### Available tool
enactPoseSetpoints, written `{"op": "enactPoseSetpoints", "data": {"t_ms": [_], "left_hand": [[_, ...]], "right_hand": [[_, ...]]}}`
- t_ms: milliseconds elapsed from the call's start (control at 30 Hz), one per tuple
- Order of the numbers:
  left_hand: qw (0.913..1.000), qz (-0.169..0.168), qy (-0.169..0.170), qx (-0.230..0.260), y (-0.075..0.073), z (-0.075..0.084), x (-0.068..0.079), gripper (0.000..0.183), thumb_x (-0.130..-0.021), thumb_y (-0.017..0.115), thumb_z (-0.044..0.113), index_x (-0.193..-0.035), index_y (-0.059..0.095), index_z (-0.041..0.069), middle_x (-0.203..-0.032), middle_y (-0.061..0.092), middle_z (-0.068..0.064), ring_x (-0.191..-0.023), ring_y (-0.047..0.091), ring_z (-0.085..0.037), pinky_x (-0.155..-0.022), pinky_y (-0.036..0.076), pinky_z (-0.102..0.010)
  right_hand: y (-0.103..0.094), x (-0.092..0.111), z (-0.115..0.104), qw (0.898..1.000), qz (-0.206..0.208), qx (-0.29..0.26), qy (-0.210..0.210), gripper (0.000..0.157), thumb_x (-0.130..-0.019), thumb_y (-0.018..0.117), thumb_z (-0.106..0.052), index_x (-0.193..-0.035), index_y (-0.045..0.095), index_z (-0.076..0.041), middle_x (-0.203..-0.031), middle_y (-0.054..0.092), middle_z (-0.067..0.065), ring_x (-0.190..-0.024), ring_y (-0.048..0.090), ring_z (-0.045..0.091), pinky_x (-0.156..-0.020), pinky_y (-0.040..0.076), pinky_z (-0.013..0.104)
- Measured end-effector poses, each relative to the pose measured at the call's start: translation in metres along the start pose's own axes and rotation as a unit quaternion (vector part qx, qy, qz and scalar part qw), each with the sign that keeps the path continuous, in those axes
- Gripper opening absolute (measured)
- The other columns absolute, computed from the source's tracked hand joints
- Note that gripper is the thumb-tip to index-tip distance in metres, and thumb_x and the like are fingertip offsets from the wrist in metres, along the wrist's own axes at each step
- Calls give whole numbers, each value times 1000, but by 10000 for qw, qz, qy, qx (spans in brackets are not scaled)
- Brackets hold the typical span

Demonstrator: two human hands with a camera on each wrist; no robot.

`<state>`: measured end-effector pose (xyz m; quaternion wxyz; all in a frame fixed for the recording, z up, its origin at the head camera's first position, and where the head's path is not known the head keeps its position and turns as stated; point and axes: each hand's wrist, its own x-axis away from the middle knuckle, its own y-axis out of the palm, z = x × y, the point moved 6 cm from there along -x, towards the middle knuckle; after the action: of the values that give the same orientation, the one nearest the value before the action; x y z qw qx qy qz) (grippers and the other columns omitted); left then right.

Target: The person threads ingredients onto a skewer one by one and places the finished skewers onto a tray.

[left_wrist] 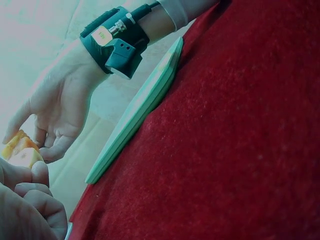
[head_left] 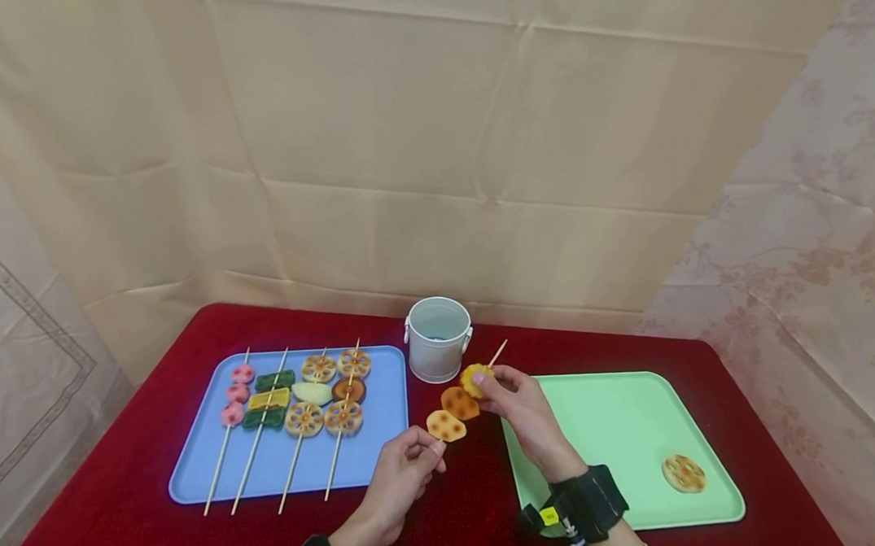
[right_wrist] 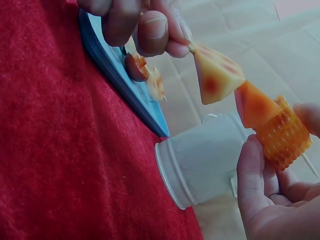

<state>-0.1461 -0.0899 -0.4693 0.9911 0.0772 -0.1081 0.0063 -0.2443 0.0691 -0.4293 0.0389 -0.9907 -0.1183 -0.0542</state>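
Observation:
Between both hands, in front of the pail, a skewer slants up to the right, its pointed tip bare. On it sit a pale yellow piece with brown spots, an orange piece and a yellow corn piece. My left hand pinches the stick just below the pale piece, most of the stick there hidden by the fingers. At the upper end, my right hand grips the corn piece between thumb and fingers, as the right wrist view shows from the side.
On the left, a blue tray bears several loaded skewers. A white pail stands at the back middle. On the right, a green tray holds one browned lotus root slice. A red cloth covers the table.

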Motion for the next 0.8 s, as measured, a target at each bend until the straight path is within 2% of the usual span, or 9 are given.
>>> {"op": "enactPoseSetpoints", "data": {"t_ms": [100, 233, 367, 533, 667, 800], "left_hand": [[10000, -29, -58, 28, 1, -1, 1, 17, -94, 60, 16, -92, 56, 0, -70, 61, -1, -48, 33, -6, -43, 26, -19], [10000, -52, -43, 20, 2, -2, 1, 24, -94, 60, 19, -96, 56, -4, -72, 62, -2, -48, 32, -7, -44, 26, -19], [10000, -63, -4, -2, 3, -2, 1, 31, -94, 60, 24, -100, 55, -6, -74, 62, -2, -48, 31, -7, -44, 26, -19], [10000, -72, -22, -43, 2, -3, 0, 31, -95, 59, 24, -101, 55, -6, -74, 62, -2, -49, 33, -7, -45, 27, -19], [9999, -53, -46, -131, 1, -3, 0, 32, -95, 59, 26, -102, 55, -5, -75, 62, -1, -51, 35, -7, -45, 28, -19], [9998, -45, -36, -166, 0, -3, 0, 32, -95, 59, 27, -102, 55, -4, -75, 62, -1, -52, 35, -8, -46, 28, -19]], "right_hand": [[2, 1, 1, 10000, -82, 6, -12, 55, -83, 70, -44, -116, 62, -1, -107, 64, 13, -95, 63, 23, -83, 52, 33], [1, 0, 0, 9999, -137, 6, -23, 54, -84, 69, -44, -118, 62, -3, -109, 64, 12, -96, 63, 23, -84, 52, 32], [-1, -2, -1, 9999, -154, -47, -15, 57, -85, 68, -45, -122, 61, -3, -112, 63, 13, -98, 62, 24, -86, 51, 33], [-6, -6, -1, 9998, -166, -39, 71, 62, -87, 64, -50, -127, 57, -3, -116, 61, 14, -100, 63, 24, -89, 50, 35], [-16, -8, -1, 9998, -50, 126, 150, 64, -88, 61, -52, -130, 55, -3, -117, 62, 15, -101, 63, 25, -90, 50, 36], [-38, -6, -4, 9984, 41, 548, 152, 65, -90, 57, -54, -132, 53, -5, -118, 63, 17, -105, 62, 28, -90, 49, 36]]}}
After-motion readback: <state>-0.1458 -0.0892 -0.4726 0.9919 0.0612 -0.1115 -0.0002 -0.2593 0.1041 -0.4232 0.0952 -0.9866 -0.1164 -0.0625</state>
